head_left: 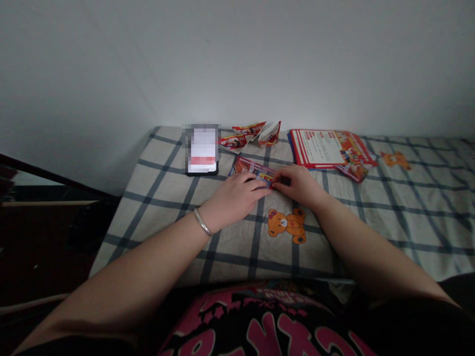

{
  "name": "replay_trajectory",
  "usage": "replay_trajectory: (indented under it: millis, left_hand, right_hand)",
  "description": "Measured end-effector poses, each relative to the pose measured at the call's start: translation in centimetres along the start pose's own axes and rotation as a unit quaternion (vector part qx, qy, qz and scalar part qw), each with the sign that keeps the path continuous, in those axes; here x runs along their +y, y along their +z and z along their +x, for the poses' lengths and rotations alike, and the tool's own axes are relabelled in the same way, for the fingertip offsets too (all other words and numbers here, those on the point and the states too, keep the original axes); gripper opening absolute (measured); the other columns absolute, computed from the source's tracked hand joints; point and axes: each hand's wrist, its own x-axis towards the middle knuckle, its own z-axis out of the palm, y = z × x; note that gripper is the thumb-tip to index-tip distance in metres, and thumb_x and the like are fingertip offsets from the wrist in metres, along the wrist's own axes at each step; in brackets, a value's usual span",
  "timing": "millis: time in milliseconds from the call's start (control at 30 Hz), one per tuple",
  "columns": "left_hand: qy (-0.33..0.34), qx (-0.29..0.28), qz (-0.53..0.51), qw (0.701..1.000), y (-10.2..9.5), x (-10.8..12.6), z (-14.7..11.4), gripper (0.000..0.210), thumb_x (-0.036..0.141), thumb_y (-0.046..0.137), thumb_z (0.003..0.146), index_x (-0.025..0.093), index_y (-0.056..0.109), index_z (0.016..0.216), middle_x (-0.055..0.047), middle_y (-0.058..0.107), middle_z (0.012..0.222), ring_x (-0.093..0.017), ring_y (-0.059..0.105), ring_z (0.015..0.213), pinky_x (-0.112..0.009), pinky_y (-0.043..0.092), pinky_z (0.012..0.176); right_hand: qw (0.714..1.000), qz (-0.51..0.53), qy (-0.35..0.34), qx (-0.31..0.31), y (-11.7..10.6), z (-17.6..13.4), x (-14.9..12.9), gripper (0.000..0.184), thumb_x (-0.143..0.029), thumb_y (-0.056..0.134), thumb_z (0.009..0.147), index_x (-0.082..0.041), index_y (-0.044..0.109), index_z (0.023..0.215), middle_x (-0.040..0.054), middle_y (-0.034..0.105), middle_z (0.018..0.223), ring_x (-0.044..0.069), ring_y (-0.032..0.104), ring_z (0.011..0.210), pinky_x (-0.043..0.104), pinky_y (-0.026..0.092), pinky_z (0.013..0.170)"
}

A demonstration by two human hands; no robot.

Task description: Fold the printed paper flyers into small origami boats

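A colourful printed paper leaflet (247, 163) lies on the checked cloth in front of me, partly covered by my fingers. Across its near side rests my left hand (235, 200), fingers stretched out and lying on the paper, with a silver bangle at the wrist. My right hand (300, 184) pinches the leaflet's right end between thumb and forefinger, right beside the left fingertips. Just beyond the hands stand several folded red-and-white paper pieces (270, 135). How the leaflet's held end is bent is hidden by the fingers.
A stack of red-edged printed leaflets (319, 147) lies at the back right, with a small folded piece (354, 172) at its near corner. A phone (203, 148) with a lit, blurred screen lies at the back left. The checked cloth (230, 252) reaches the wall (237, 59).
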Motion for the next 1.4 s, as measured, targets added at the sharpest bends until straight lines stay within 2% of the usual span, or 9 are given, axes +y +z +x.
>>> replay_trajectory:
  millis: [200,333,400,500,600,700,933,1233,1400]
  left_hand:
    - [-0.015,-0.002,0.005,1.0,-0.4,0.4,0.2,0.032,0.021,0.055,0.094,0.026,0.066,0.124,-0.002,0.067,0.125,-0.026,0.052,0.116,-0.043,0.048,0.093]
    - [-0.014,-0.008,-0.007,1.0,-0.4,0.2,0.2,0.032,0.021,0.054,0.095,0.026,0.066,0.124,-0.002,0.067,0.126,-0.026,0.051,0.118,-0.043,0.048,0.096]
    - [-0.011,-0.007,-0.012,1.0,-0.3,0.1,0.1,0.031,0.02,0.053,0.095,0.024,0.067,0.123,-0.002,0.067,0.126,-0.025,0.051,0.118,-0.043,0.047,0.099]
    - [-0.01,-0.006,-0.013,1.0,-0.2,0.0,0.1,0.031,0.019,0.052,0.095,0.023,0.066,0.123,-0.003,0.066,0.128,-0.024,0.051,0.12,-0.044,0.045,0.102]
    - [-0.009,-0.005,-0.01,1.0,-0.3,0.1,0.1,0.03,0.019,0.053,0.095,0.022,0.066,0.122,-0.002,0.066,0.128,-0.025,0.05,0.12,-0.043,0.044,0.103]
    - [-0.002,-0.01,-0.007,1.0,-0.4,0.1,0.3,0.029,0.019,0.053,0.095,0.021,0.066,0.12,-0.002,0.066,0.128,-0.024,0.051,0.119,-0.043,0.044,0.102]
    - [0.0,-0.015,0.013,1.0,-0.3,0.2,0.4,0.03,0.02,0.054,0.094,0.021,0.064,0.122,-0.004,0.066,0.126,-0.026,0.051,0.117,-0.045,0.045,0.098]
    - [-0.019,-0.021,0.013,1.0,-0.4,0.7,0.5,0.03,0.019,0.054,0.093,0.022,0.063,0.122,-0.005,0.064,0.128,-0.027,0.049,0.119,-0.046,0.045,0.097]
    - [-0.013,-0.028,0.012,0.999,-0.5,0.5,0.4,0.03,0.021,0.054,0.094,0.021,0.062,0.123,-0.005,0.063,0.13,-0.027,0.049,0.12,-0.045,0.047,0.095]
  right_hand:
    - [1.0,-0.009,-0.01,-0.003,-0.1,-0.1,0.1,0.006,-0.022,0.065,0.082,-0.021,0.07,0.085,0.0024,0.07,0.078,0.02,0.06,0.076,0.033,0.043,0.074]
    - [0.999,-0.018,-0.032,0.018,-0.2,-0.2,0.3,0.008,-0.021,0.063,0.081,-0.021,0.068,0.087,0.0038,0.068,0.08,0.021,0.06,0.079,0.037,0.045,0.08]
    - [0.999,-0.028,-0.034,0.027,-0.3,-0.3,0.4,0.011,-0.022,0.062,0.081,-0.021,0.067,0.09,0.0063,0.068,0.086,0.024,0.061,0.086,0.04,0.046,0.084]
    - [0.998,-0.036,-0.042,0.035,-0.2,-0.7,0.6,0.02,-0.024,0.061,0.082,-0.02,0.064,0.101,0.0124,0.066,0.109,0.028,0.059,0.108,0.047,0.046,0.098]
    - [0.998,-0.041,-0.046,0.029,0.3,-1.0,0.7,0.033,-0.024,0.06,0.082,-0.018,0.06,0.114,0.0169,0.053,0.14,0.034,0.04,0.138,0.055,0.034,0.114]
    - [0.999,-0.048,-0.015,0.009,0.7,-1.0,0.6,0.044,-0.026,0.06,0.082,-0.019,0.053,0.124,0.0164,0.039,0.155,0.036,0.022,0.15,0.061,0.024,0.119]
    - [0.997,-0.061,0.034,-0.019,1.0,-0.4,-0.1,0.06,-0.029,0.06,0.083,-0.02,0.043,0.141,0.017,0.034,0.16,0.037,0.02,0.151,0.063,0.018,0.121]
    - [0.998,-0.035,0.041,-0.04,0.7,-0.2,0.3,0.064,-0.022,0.058,0.08,-0.02,0.041,0.142,0.0158,0.033,0.161,0.034,0.023,0.151,0.061,0.017,0.121]
    - [0.999,-0.015,0.03,-0.033,0.9,-0.2,0.8,0.065,-0.019,0.055,0.078,-0.021,0.04,0.142,0.0133,0.034,0.16,0.032,0.021,0.152,0.062,0.018,0.121]
